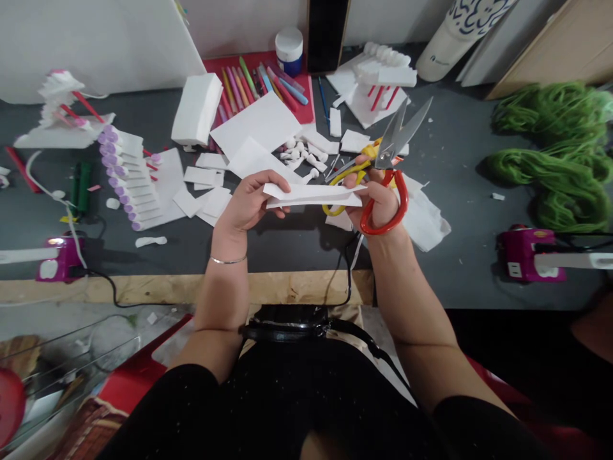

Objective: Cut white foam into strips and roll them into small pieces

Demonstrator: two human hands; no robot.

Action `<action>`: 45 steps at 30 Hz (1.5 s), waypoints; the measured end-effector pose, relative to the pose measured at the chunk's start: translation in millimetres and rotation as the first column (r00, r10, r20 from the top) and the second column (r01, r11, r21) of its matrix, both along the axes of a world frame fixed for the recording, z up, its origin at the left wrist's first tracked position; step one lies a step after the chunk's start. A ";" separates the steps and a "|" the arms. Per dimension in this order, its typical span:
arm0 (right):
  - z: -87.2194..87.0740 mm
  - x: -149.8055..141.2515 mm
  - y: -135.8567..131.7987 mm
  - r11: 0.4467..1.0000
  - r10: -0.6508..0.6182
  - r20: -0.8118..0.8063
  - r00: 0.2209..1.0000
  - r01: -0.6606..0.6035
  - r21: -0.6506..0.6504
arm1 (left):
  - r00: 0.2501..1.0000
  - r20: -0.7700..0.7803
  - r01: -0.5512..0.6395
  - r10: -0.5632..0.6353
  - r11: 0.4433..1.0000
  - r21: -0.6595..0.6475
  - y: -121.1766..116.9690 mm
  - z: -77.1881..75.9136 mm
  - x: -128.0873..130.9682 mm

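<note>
White folded strip (313,195), two layers, edges slightly uneven, held by us above the dark table (287,252). Our left hand (251,201) pinches one end; our right hand (378,201) clamps the other end along with scissors (390,150), blades apart.

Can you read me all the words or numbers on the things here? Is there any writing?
No words can be read clearly.
White tube with blue pattern: small dark print, too small and blurred to read.
Pink machine on the right: small white label, too blurred to read.
</note>
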State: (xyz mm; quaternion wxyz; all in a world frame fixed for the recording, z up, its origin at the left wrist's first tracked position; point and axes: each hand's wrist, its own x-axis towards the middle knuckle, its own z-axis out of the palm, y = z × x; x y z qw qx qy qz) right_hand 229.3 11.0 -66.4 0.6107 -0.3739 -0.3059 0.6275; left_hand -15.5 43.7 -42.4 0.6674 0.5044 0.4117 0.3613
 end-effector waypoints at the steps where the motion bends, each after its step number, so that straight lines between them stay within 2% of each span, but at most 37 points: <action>1: -0.6 1.2 0.5 1.000 0.008 0.007 1.000 -0.008 -0.009 | 1.000 -0.008 0.005 -0.005 1.000 -0.004 -0.2 1.2 -0.9; 7: -1.1 3.1 0.4 0.998 0.004 0.002 1.000 -0.004 -0.065 | 0.995 -0.030 0.097 -0.097 0.995 -0.001 1.0 5.0 -6.1; 11: -2.6 0.2 -1.1 0.998 -0.038 0.086 0.996 0.042 -0.048 | 0.993 -0.109 0.058 -0.053 0.997 0.044 2.0 5.1 -6.8; 14: -4.3 1.0 -1.2 0.999 -0.024 0.136 0.990 0.027 -0.020 | 0.993 -0.112 0.032 -0.023 0.997 0.073 1.8 3.7 -7.9; 23: -8.0 -0.1 -0.6 0.995 -0.091 0.076 0.993 0.094 -0.035 | 0.982 -0.168 -0.066 0.088 0.989 0.132 6.4 -3.7 -10.6; 27: -15.6 -0.6 0.1 0.993 -0.116 0.063 0.991 0.117 -0.016 | 0.984 -0.159 -0.063 0.081 0.992 0.113 8.0 -3.9 -13.3; 31: -22.4 2.4 1.5 0.991 -0.131 0.141 0.981 0.132 0.000 | 0.972 -0.232 -0.027 0.049 0.995 0.101 8.2 -4.0 -17.6; 34: -21.8 2.9 0.5 0.993 -0.118 0.195 0.974 0.120 -0.001 | 0.951 -0.309 0.060 -0.020 0.991 0.121 6.1 2.3 -21.3; 37: -18.0 0.1 -2.3 0.995 -0.097 0.196 0.976 0.099 -0.002 | 0.897 -0.409 0.235 -0.168 0.965 0.119 3.5 14.9 -24.9; 40: -14.5 -4.6 -4.8 0.998 -0.053 0.218 0.974 0.057 -0.012 | 0.795 -0.512 0.419 -0.326 0.905 0.076 2.7 27.5 -26.8; 45: -9.7 -11.0 -7.7 0.998 -0.007 0.259 0.966 0.022 -0.052 | 0.615 -0.621 0.631 -0.486 0.776 0.018 8.0 36.5 -22.3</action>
